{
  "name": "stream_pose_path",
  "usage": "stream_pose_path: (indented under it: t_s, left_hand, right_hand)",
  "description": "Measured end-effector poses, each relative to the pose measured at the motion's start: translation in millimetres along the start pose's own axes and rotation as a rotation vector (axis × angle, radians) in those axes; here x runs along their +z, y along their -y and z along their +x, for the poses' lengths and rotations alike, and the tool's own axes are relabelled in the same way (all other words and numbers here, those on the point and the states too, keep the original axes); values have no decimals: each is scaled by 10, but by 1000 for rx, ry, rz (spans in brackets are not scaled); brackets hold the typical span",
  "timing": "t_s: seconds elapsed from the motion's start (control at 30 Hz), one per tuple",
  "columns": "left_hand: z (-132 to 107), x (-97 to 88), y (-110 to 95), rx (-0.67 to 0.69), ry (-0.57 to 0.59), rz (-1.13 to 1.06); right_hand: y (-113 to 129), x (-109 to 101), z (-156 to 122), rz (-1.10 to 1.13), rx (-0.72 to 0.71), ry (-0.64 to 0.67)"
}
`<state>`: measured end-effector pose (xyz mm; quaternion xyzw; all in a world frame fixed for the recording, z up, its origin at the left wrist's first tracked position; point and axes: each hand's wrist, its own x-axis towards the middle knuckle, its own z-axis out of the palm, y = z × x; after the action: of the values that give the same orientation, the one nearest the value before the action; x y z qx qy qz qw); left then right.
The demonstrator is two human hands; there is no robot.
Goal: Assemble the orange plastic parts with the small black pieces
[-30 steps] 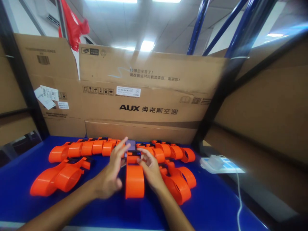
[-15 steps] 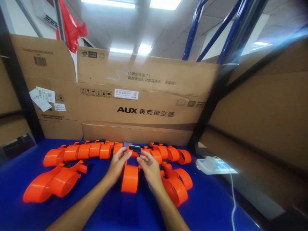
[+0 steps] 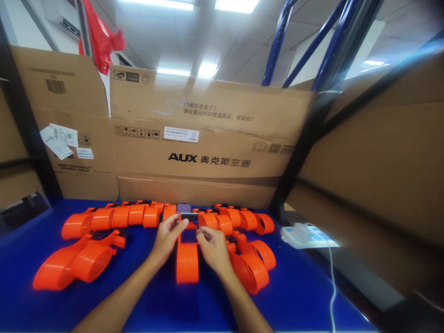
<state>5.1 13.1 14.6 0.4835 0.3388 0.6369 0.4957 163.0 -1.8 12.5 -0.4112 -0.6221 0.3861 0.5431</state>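
An orange strap loop (image 3: 187, 262) lies on the blue table (image 3: 298, 296) between my hands, its black buckle (image 3: 189, 216) at the far end. My left hand (image 3: 168, 237) pinches the strap's far end just below the buckle from the left. My right hand (image 3: 212, 246) has its fingers closed on the same end from the right. A dark phone (image 3: 183, 207) stands just behind the buckle.
A row of orange strap loops (image 3: 114, 216) runs along the back of the table. More loops lie at the left (image 3: 74, 264) and right (image 3: 255, 261). A white power strip (image 3: 305, 235) with a cable sits at the right. Cardboard boxes (image 3: 208, 152) wall the back.
My left hand has closed from spread fingers onto the strap's far end. Both hands have drawn together near the buckle.
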Motion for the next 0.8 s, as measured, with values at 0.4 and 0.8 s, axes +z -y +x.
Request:
stream_pose_path:
  t_s: [0.4,0.8]
  left_hand:
    - [-18,-8,-29,-17,10,3]
    - [-61,23,-71,-106,19,-147]
  right_hand:
    - [13,-35,-20,-221,-55,-1]
    - [-26,-6,-8,-65,-66,-28]
